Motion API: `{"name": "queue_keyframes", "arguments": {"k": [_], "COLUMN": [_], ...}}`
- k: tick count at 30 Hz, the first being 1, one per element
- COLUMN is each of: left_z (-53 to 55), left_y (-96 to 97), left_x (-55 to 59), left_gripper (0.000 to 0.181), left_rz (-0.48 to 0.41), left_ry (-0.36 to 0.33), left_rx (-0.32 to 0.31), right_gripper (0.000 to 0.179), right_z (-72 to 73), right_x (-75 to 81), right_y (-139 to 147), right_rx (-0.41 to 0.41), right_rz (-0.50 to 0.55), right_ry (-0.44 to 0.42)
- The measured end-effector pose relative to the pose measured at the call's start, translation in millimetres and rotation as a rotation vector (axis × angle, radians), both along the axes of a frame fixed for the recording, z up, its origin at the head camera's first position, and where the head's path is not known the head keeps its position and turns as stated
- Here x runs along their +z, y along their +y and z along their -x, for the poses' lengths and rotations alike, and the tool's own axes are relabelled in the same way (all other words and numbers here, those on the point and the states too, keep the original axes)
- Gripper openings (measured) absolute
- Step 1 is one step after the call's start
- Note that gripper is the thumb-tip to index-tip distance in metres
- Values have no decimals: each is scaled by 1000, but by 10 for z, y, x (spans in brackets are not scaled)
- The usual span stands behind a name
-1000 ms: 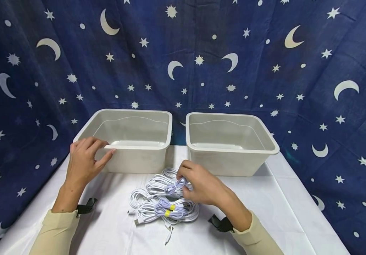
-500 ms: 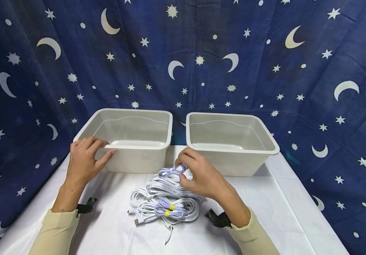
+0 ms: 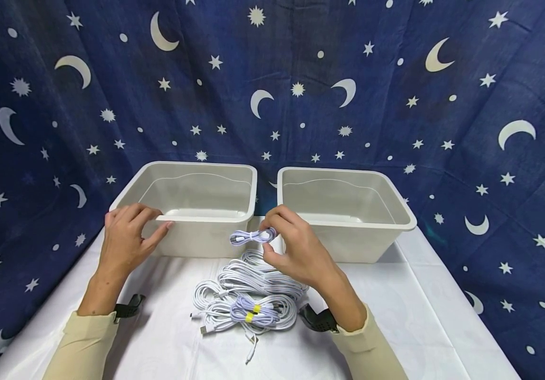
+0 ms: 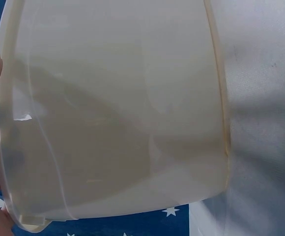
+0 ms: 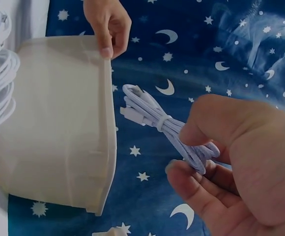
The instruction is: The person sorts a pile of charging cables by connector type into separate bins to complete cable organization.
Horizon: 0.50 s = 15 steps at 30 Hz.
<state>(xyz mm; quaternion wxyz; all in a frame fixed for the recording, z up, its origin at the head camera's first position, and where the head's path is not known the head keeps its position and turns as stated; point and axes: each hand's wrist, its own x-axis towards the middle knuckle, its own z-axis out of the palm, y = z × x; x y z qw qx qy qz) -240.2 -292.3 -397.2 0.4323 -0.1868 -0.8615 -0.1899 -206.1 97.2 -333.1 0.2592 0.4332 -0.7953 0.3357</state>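
My right hand (image 3: 301, 252) pinches one end of a small coiled lilac USB cable (image 3: 246, 237), bound at its middle with a white tie. In the right wrist view a pale plug (image 5: 132, 115) shows on the coil. The coil is up in front of the left grey bin (image 3: 201, 240), above the cable pile (image 3: 258, 277). My left hand (image 3: 127, 237) grips that bin's front rim near its left corner, thumb outside and fingers over the edge. The bin's wall (image 4: 108, 108) fills most of the left wrist view, with my thumb at its edge.
A second grey bin (image 3: 334, 243) stands at the right, a narrow gap from the first. On the white-covered table (image 3: 424, 306), the pile's front holds a lilac coil (image 3: 239, 310) with yellow tags. A blue star-and-moon cloth (image 3: 301, 42) hangs behind.
My right hand has lifted the lilac USB cable off the pile and carried it up towards the gap between the bins. The left hand stays on the rim.
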Motion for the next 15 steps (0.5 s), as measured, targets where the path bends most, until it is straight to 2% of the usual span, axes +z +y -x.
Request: {"name": "queue_keyframes", "arguments": {"k": [8, 15], "left_z": [-2, -5], "left_y": [1, -9], "left_x": [1, -2], "left_gripper": [32, 32], "left_rz": [-1, 0], "left_ry": [-4, -7], "left_rx": [0, 1], "right_gripper": [24, 27], "right_z": [79, 170], "right_x": [41, 12], "right_y": [-93, -184], "right_rx": [-29, -34], "right_rz": [107, 184], "right_ry": [30, 8]}}
